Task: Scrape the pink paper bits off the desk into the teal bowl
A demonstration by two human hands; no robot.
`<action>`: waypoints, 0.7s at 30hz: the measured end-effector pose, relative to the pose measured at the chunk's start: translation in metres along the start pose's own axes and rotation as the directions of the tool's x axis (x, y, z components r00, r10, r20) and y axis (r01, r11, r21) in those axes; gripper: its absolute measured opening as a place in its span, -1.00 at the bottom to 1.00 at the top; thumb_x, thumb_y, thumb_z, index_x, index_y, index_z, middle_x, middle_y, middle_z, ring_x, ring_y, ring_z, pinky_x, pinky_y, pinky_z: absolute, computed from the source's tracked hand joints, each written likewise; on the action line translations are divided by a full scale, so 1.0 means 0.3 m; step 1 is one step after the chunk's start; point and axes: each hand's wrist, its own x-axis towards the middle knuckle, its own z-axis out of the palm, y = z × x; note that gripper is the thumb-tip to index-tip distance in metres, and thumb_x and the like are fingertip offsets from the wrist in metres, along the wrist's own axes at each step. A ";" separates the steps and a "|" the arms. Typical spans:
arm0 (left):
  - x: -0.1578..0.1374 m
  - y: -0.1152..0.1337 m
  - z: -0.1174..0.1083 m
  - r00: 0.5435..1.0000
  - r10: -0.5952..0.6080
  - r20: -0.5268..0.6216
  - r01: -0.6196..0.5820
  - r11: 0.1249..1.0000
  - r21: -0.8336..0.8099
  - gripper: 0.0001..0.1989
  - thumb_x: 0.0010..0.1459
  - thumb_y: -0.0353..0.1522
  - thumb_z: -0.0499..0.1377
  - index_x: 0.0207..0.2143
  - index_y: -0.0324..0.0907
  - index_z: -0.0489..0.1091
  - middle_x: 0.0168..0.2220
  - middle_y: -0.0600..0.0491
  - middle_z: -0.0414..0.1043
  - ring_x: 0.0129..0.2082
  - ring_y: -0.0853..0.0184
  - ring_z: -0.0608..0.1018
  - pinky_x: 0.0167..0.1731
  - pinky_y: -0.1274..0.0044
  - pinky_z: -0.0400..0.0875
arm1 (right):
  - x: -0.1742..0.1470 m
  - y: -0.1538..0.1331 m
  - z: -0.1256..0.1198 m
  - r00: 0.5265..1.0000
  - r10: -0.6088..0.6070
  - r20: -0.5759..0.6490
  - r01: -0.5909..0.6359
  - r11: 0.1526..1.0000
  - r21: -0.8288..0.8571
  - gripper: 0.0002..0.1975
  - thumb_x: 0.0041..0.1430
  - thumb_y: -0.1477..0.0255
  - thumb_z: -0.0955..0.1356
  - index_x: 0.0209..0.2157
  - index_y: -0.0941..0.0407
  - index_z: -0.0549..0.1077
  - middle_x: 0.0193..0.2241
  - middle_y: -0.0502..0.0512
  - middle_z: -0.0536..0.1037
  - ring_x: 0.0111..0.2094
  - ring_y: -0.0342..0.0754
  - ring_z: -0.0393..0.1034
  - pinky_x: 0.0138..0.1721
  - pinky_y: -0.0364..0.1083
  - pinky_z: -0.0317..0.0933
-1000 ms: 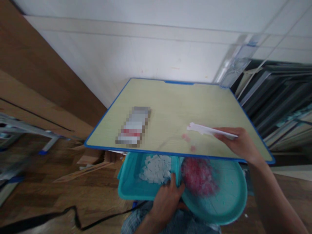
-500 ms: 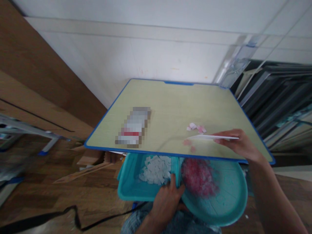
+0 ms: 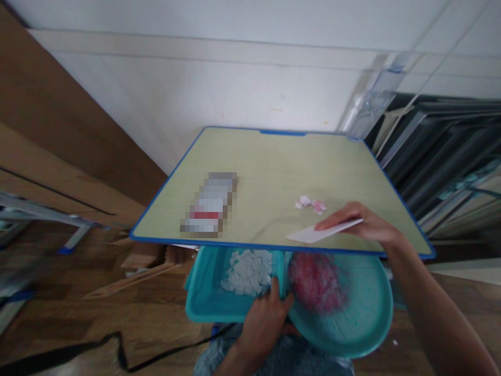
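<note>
My right hand (image 3: 352,222) pinches a flat white card (image 3: 319,232) above the front of the blue-edged folding table (image 3: 266,172), to the right. Just behind the card lie several small white and pink pieces (image 3: 311,203). Below the table edge, my left hand (image 3: 268,313) grips the adjoining rims of a teal rectangular tub (image 3: 215,316) and a teal round tray (image 3: 371,303). Small white pieces (image 3: 250,271) are heaped in the tub. On the tray sits a mound of pink-red pieces (image 3: 319,284), slightly blurred. Part of the left hand's grip is hidden.
A pixelated flat object (image 3: 209,203) rests on the left of the table. White wall panels (image 3: 235,83) rise behind it. Dark stacked panels (image 3: 446,141) lean at right, cardboard (image 3: 78,156) at left. A black strap (image 3: 121,350) crosses the lower left.
My right hand has brought the card slightly left and down toward the front edge and tilted it. Two pink bits near that edge are no longer visible. My left hand keeps its hold.
</note>
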 end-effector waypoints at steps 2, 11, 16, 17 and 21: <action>0.000 0.000 -0.001 1.000 -0.003 0.006 0.003 1.000 0.001 -0.36 -0.09 -0.15 0.23 0.06 0.01 0.14 0.16 -0.26 -0.05 -0.19 0.09 0.48 -0.29 0.32 0.40 | -0.014 -0.005 -0.018 0.997 -0.029 0.065 0.028 0.999 0.016 -0.56 0.02 0.11 0.30 -0.25 0.15 0.55 -0.27 0.21 0.57 -0.20 0.06 0.46 -0.16 -0.02 0.28; -0.001 0.002 -0.004 1.000 -0.007 0.012 0.007 1.000 -0.003 -0.35 -0.10 -0.14 0.24 0.07 0.01 0.14 0.16 -0.26 -0.07 -0.22 0.11 0.49 -0.29 0.32 0.39 | -0.168 -0.009 -0.045 0.997 0.082 0.007 -0.082 0.996 0.021 -0.57 -0.03 0.06 0.30 -0.24 0.03 0.55 -0.23 0.19 0.56 -0.16 0.12 0.43 -0.10 -0.01 0.21; 0.002 0.001 -0.002 1.000 -0.020 0.015 0.020 1.000 -0.007 -0.36 -0.11 -0.16 0.25 0.05 0.02 0.14 0.15 -0.22 -0.04 -0.19 0.11 0.47 -0.28 0.34 0.38 | -0.273 0.021 -0.030 0.990 0.113 -0.086 -0.110 0.993 0.034 -0.63 0.00 0.11 0.31 -0.25 0.01 0.56 -0.24 0.19 0.56 -0.15 0.15 0.42 -0.09 -0.01 0.22; 0.003 0.000 0.000 1.000 -0.022 0.016 0.022 1.000 -0.007 -0.36 -0.10 -0.17 0.25 0.06 0.02 0.14 0.15 -0.22 -0.04 -0.18 0.11 0.47 -0.28 0.34 0.38 | -0.287 0.023 -0.027 0.991 0.113 -0.072 -0.111 0.993 0.032 -0.63 0.01 0.12 0.30 -0.25 0.02 0.56 -0.24 0.20 0.56 -0.15 0.15 0.43 -0.10 0.00 0.24; 0.005 -0.002 0.010 1.000 -0.013 0.003 0.013 1.000 -0.010 -0.34 -0.12 -0.16 0.26 0.06 0.01 0.14 0.15 -0.24 -0.04 -0.18 0.10 0.46 -0.27 0.34 0.38 | -0.304 0.015 -0.016 0.987 0.114 -0.113 -0.121 0.991 -0.062 -0.71 0.05 0.24 0.32 -0.25 0.06 0.56 -0.25 0.21 0.57 -0.18 0.16 0.44 -0.15 0.00 0.28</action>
